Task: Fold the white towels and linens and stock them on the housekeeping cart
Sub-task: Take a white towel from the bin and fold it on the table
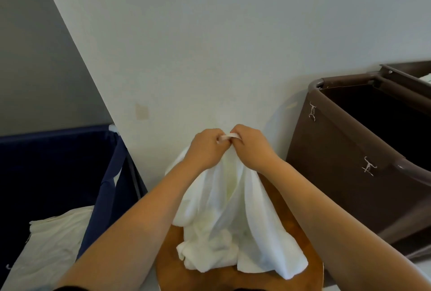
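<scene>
1. A person's left hand and right hand meet in front of a pale wall, knuckles nearly touching, both raised above a round wooden table.
2. The fingers of each hand are curled closed, pinching the hemmed top edge of a white towel; a short strip of that edge shows stretched between the two fists.
3. The towel hangs down from the hands in loose folds, and its lower end lies bunched and crumpled on the wooden table top.
4. To the left stands a dark blue fabric bin, set against the wall corner; a cream-coloured cloth lies inside it, near the front.
5. To the right stands a brown housekeeping cart, its deep open compartment dark inside, with two metal hooks on its near side.
6. Both bare forearms reach in from the bottom of the view, either side of the towel.
</scene>
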Tool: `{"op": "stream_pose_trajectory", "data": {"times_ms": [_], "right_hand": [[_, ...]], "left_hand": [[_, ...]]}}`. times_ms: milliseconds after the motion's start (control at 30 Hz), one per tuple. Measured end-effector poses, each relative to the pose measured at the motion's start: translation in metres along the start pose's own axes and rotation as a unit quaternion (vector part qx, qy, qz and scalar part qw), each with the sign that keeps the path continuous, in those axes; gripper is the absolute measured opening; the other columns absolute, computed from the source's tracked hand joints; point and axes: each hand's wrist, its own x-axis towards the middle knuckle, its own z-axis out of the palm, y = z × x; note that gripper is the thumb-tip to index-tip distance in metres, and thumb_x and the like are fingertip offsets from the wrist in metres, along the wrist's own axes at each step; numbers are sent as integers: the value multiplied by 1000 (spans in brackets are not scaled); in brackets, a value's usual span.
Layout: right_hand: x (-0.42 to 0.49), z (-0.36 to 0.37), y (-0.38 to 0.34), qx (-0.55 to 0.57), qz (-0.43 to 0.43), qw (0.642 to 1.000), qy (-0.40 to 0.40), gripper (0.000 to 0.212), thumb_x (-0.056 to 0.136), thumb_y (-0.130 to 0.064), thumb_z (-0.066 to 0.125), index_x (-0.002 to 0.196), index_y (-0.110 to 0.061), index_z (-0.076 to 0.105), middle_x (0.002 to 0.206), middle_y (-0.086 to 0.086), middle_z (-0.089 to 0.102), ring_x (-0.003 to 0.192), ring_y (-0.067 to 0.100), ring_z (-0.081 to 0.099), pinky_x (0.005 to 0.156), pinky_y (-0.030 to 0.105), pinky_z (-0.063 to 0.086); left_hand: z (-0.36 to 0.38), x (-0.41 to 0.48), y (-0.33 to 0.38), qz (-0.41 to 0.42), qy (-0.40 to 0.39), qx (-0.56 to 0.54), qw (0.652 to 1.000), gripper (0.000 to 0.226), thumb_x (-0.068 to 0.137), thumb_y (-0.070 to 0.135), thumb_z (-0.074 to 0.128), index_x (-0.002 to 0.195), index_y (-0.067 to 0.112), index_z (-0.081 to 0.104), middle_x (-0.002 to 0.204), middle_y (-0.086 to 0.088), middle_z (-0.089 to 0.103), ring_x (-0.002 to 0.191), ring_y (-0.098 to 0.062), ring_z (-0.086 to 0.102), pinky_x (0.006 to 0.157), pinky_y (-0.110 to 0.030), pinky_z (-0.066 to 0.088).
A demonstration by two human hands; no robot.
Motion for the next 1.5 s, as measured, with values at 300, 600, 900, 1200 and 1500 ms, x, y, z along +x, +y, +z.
{"op": "stream_pose_trajectory", "data": {"times_ms": [300, 600, 900, 1200, 1500], "right_hand": [[-18, 29, 42, -41, 159, 986, 7, 28, 94, -15, 41, 67, -14, 34, 65, 0, 40, 59, 17, 38, 48, 27, 25], [-11, 24, 9, -9, -2, 997, -83, 16, 100, -16, 37, 100, -12, 52, 93, 2, 54, 84, 20, 50, 64, 25, 36], [-30, 43, 52, -8, 104, 993, -55, 20, 100, -21, 42, 93, -8, 55, 77, 2, 52, 68, 17, 47, 59, 26, 35], [-45, 61, 34, 167, 166, 971, -32, 10, 96, -21, 47, 102, -20, 38, 71, -2, 48, 61, 10, 47, 53, 20, 34], [-78, 68, 46, 153, 162, 973, -66, 11, 93, -13, 56, 97, -19, 47, 84, -10, 52, 78, 6, 52, 64, 10, 40]], "left_hand": [[-25, 5, -10, -193, 213, -372, 883, 11, 89, 18, 53, 79, 11, 50, 67, -13, 42, 57, -22, 42, 48, -27, 35], [22, -15, -21, -36, -76, 37, 996, 19, 88, 17, 58, 106, 18, 59, 96, 1, 63, 89, -22, 59, 76, -32, 47], [-8, -7, -42, -259, 144, -289, 911, 9, 89, 8, 52, 82, 7, 57, 79, -15, 52, 65, -22, 48, 55, -29, 37], [35, -50, -34, -199, -25, -270, 942, 6, 90, 13, 60, 87, 13, 65, 79, 0, 60, 71, -14, 60, 55, -19, 52], [67, -83, -69, -160, -190, -182, 951, 18, 90, 10, 59, 90, 25, 68, 88, 5, 70, 90, -14, 66, 90, -25, 50]]}}
